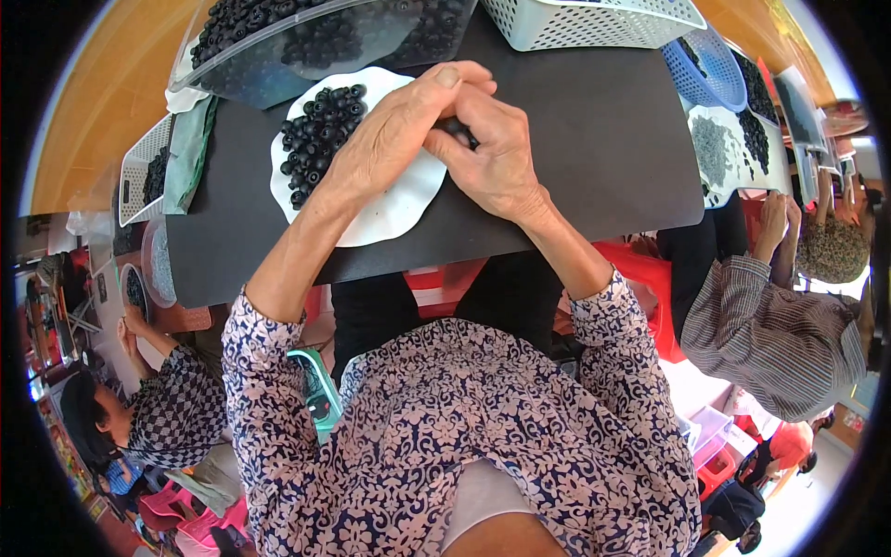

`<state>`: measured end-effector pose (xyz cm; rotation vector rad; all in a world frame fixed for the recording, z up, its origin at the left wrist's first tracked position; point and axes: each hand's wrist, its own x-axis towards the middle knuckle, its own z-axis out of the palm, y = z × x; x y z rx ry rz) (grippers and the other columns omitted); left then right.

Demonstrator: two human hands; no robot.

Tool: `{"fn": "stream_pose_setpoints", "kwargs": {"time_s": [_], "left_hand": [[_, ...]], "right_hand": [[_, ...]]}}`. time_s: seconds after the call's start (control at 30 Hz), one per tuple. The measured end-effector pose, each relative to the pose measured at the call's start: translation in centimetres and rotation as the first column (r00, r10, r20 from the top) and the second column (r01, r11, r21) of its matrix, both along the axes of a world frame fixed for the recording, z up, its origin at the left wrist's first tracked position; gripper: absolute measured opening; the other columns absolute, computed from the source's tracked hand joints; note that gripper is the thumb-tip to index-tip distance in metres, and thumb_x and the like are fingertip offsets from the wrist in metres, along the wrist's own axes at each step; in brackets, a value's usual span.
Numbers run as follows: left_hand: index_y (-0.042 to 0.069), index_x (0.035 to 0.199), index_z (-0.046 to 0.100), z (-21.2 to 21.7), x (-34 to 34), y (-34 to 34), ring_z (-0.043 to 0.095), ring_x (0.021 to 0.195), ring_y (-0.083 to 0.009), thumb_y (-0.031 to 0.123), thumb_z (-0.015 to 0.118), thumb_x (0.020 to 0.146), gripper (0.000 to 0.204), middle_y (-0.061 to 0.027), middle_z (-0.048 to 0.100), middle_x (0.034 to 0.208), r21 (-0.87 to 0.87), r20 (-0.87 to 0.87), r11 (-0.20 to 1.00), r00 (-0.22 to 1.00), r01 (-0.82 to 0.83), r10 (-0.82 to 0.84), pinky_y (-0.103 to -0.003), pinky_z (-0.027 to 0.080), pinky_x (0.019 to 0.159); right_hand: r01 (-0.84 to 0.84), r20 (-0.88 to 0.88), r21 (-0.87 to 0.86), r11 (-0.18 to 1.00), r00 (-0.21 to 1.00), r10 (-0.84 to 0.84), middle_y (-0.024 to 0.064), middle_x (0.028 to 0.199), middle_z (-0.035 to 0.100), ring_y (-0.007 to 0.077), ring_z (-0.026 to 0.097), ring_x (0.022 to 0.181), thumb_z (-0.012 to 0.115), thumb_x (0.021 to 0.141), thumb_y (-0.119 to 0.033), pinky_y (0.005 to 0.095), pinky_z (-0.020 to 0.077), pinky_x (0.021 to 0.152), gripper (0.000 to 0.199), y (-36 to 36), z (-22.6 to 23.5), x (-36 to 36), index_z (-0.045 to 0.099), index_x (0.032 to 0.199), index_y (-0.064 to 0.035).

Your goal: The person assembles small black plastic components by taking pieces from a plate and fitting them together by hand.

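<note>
My left hand (404, 125) and my right hand (492, 153) are cupped together above the right part of a white wavy-edged plate (371, 223). Dark round pieces (457, 130) show in the hollow between my palms, the right fingers curled around them. My left fingers are pressed together and reach over the right hand, so their tips and part of the pieces are hidden. On the plate's left half lies a heap of small black ring-like parts (320, 139), each round with a hole in its middle.
A clear bin of black parts (325, 37) stands at the back of the dark table (603, 139). White baskets (594, 23) (144, 176) sit back right and left, with a blue basket (705, 70) farther right. Co-workers sit at left (176, 408) and right (780, 325).
</note>
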<state>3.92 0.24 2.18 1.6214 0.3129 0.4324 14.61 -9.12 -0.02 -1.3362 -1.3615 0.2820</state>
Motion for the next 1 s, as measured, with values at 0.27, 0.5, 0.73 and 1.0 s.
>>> {"fn": "stream_pose_setpoints", "kwargs": {"time_s": [0.27, 0.5, 0.73, 1.0], "left_hand": [[0.004, 0.118, 0.055, 0.9, -2.3, 0.9, 0.055, 0.096, -0.0253, 0.035, 0.047, 0.094, 0.04, -0.0137, 0.06, 0.104, 0.322, -0.051, 0.937, 0.986, -0.135, 0.16, -0.036, 0.042, 0.088], [0.007, 0.107, 0.062, 0.3, -7.5, 0.8, 0.044, 0.114, -0.0338, 0.001, 0.065, 0.075, 0.032, -0.0118, 0.054, 0.105, 0.876, -0.28, 0.439, 0.952, 0.2, 0.124, -0.042, 0.04, 0.098], [0.005, 0.104, 0.063, -0.6, -6.7, 0.6, 0.044, 0.116, -0.0344, 0.003, 0.068, 0.074, 0.031, -0.0114, 0.056, 0.104, 0.896, -0.304, 0.376, 0.943, 0.236, 0.134, -0.043, 0.04, 0.101], [0.003, 0.105, 0.064, -0.4, -5.8, 0.9, 0.055, 0.09, -0.015, 0.008, 0.059, 0.082, 0.024, -0.0018, 0.062, 0.086, 0.397, -0.149, 0.914, 0.976, -0.088, 0.158, -0.028, 0.044, 0.084]], "right_hand": [[-0.162, -0.469, -0.066, 0.985, 0.876, 0.112, 0.0021, 0.076, 0.06, 0.0057, 0.052, 0.064, 0.067, 0.085, -0.012, 0.0213, 0.042, 0.053, 0.014, 0.1, 0.0, 0.9, 0.06, 0.086, 0.0003], [-0.36, -0.749, -0.017, 0.933, 0.623, 0.227, 0.0033, 0.081, 0.054, 0.0042, 0.039, 0.06, 0.052, 0.098, -0.023, 0.0173, 0.0245, 0.044, 0.025, -0.3, 0.3, 2.1, 0.052, 0.08, -0.0053], [-0.393, -0.742, -0.107, 0.913, 0.643, 0.189, 0.0003, 0.074, 0.051, 0.0006, 0.032, 0.052, 0.057, 0.096, -0.02, 0.017, 0.0232, 0.043, 0.022, -0.4, 0.1, 1.8, 0.057, 0.084, -0.0027], [-0.172, -0.082, -0.075, 0.982, 0.983, 0.166, 0.0023, 0.075, 0.058, 0.0092, 0.055, 0.065, 0.07, 0.076, -0.006, 0.0236, 0.0459, 0.057, 0.017, -0.1, 0.2, 0.7, 0.068, 0.093, -0.002]]}}
